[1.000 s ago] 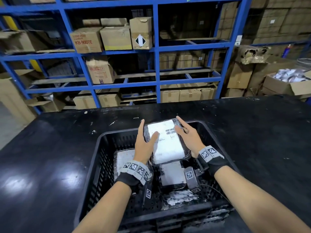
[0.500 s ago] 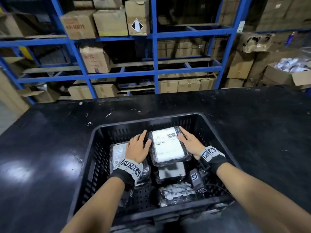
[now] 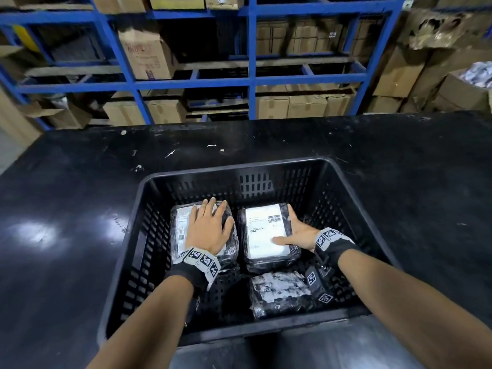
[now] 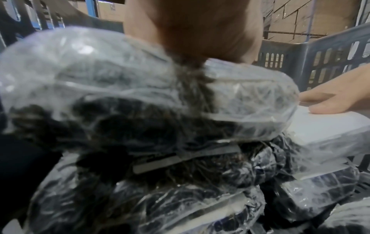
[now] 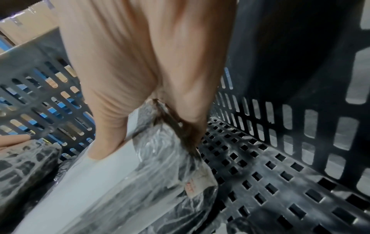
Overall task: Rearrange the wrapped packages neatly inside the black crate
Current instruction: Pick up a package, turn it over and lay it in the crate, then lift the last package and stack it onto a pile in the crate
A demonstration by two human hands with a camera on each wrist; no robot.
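Observation:
A black slotted crate (image 3: pixel 239 167) holds three plastic-wrapped packages. My left hand (image 3: pixel 210 225) lies flat, fingers straight, on top of the left package (image 3: pixel 181 227); the left wrist view shows the palm (image 4: pixel 192 28) pressing on its wrap (image 4: pixel 100 76). Beside it lies the white-labelled package (image 3: pixel 262 233), which my right hand (image 3: pixel 295 230) holds by its right edge. In the right wrist view the thumb (image 5: pixel 104 142) sits on the label (image 5: pixel 90 182) and the fingers run down the package's side. A crumpled third package (image 3: pixel 279 294) lies nearer me.
The crate stands on a black table (image 3: pixel 80 209). Its perforated floor (image 5: pixel 260 174) shows to the right of the labelled package, next to the side wall (image 5: pixel 280 79). Blue shelving (image 3: pixel 250 75) with cardboard boxes stands behind the table, and more boxes (image 3: pixel 399 73) are stacked at the right.
Both hands lowered the white-labelled package from rim height down into the crate. My left hand let go of it and moved onto the left package. The head view tipped downward.

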